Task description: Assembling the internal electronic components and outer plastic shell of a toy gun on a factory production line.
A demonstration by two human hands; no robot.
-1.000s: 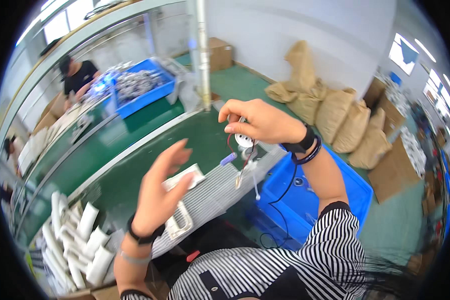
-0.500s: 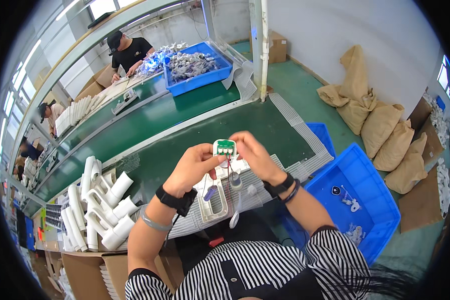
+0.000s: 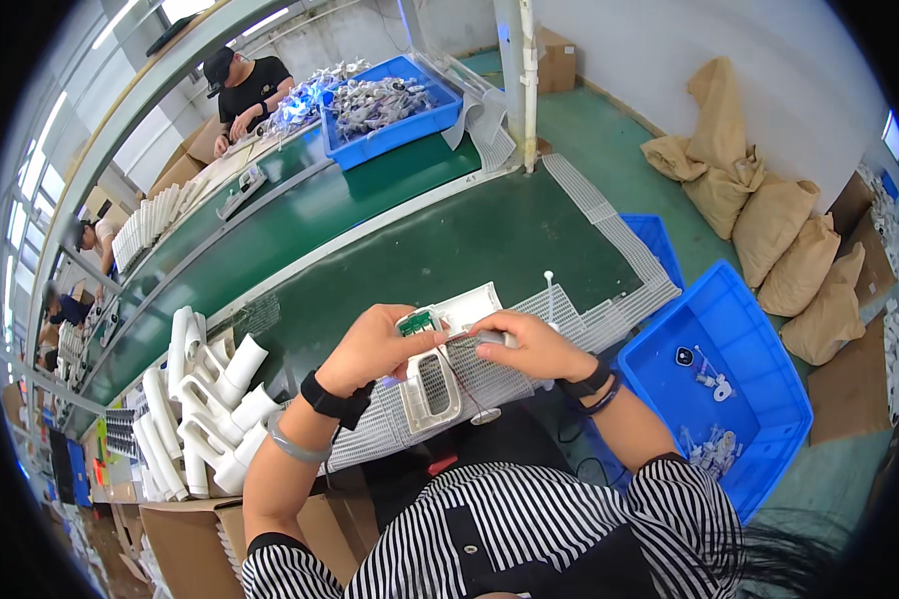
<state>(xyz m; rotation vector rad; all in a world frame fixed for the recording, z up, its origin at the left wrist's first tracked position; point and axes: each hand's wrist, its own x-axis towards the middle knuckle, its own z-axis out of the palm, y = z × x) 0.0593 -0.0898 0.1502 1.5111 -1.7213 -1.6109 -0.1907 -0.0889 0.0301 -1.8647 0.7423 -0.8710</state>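
My left hand [image 3: 378, 349] is closed on a white plastic housing [image 3: 432, 407] with a looped handle opening. A green circuit board [image 3: 416, 322] sits in its upper end, beside my thumb. In my right hand [image 3: 531, 345], thumb and fingers pinch a small grey cylinder [image 3: 495, 339], possibly a motor. Thin dark red wires [image 3: 457, 378] run down between the hands, and a small whitish disc [image 3: 485, 416] hangs near their lower end. A white half-shell [image 3: 472, 307] lies just beyond the hands. Past my right hand rises a thin white rod [image 3: 549, 292] with a rounded tip; its base is hidden.
White handled housings [image 3: 220, 404] are piled at my left on white grid matting [image 3: 375, 424]. A blue bin [image 3: 759, 399] with small parts stands at my right. Across the green bench [image 3: 390, 262], a blue tray [image 3: 395, 140] holds many parts, near a co-worker [image 3: 250, 95].
The housing has moved down and left with my left hand. My right hand has left the circuit board and now grips the grey cylinder, which was dangling from the wires.
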